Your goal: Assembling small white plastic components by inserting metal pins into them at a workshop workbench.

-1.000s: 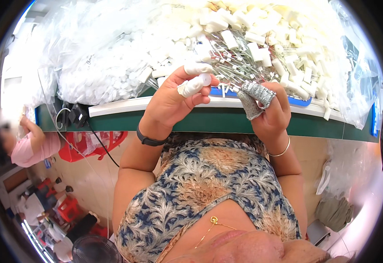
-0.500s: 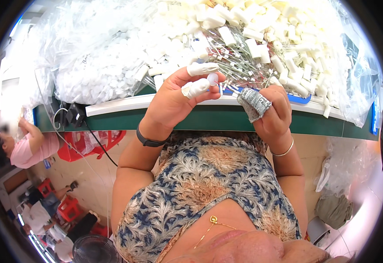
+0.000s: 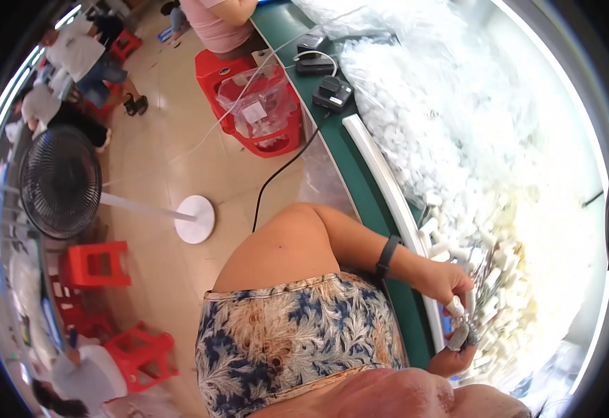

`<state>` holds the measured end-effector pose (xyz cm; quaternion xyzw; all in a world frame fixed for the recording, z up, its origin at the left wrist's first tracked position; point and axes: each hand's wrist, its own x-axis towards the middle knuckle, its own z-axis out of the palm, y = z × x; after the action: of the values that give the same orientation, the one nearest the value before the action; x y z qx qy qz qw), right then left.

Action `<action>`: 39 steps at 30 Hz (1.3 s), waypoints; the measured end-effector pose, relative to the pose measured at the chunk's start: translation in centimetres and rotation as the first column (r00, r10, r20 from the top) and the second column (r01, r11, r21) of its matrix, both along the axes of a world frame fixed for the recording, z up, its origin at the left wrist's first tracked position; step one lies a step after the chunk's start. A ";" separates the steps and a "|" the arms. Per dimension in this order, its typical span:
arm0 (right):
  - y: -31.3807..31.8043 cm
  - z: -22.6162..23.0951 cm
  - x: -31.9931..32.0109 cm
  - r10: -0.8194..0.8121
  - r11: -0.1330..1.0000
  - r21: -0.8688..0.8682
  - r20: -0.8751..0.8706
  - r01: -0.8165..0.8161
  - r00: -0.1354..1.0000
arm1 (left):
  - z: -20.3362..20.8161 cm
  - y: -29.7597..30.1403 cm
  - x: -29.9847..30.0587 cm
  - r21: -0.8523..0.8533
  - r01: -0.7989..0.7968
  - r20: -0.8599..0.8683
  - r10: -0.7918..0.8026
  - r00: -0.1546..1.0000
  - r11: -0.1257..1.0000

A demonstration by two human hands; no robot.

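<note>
My left hand [image 3: 445, 281] reaches over the bench edge at the right, its fingers pinched and white covers on the fingertips. Close below it, my right hand [image 3: 452, 361] is closed too, with a grey knitted cover [image 3: 460, 337] on one finger. The fingertips of both hands nearly meet; what they hold is too small and hidden to make out. Right beside them lies a bundle of thin leaded parts [image 3: 484, 282], among cream-white plastic cylinders [image 3: 505, 299]. Farther along the bench spreads a heap of small white caps [image 3: 416, 132] on clear plastic film.
A white strip [image 3: 388, 177] runs along the green bench [image 3: 346, 143]. Black power adapters [image 3: 332, 93] and a cable lie on it. On the floor stand a fan [image 3: 60, 182], a red stool [image 3: 99, 265] and a red seat [image 3: 266, 139] holding a bag. Other people [image 3: 224, 24] sit nearby.
The view has swung left, so bench and hands now appear at the right. My hands have come closer together; the white cap in my left fingers no longer shows.
</note>
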<state>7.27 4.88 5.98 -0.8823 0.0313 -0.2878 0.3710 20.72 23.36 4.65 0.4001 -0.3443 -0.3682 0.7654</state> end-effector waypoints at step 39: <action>1.1 -0.4 2.6 0.213 0.844 0.485 0.086 -0.228 0.973 | 3.0 -1.3 -1.2 0.173 -0.202 0.130 0.181 0.975 0.964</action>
<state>9.86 5.99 5.62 -0.7523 -0.0035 -0.2386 0.6141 19.48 22.03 7.68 0.5211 -0.3112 -0.2995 0.7361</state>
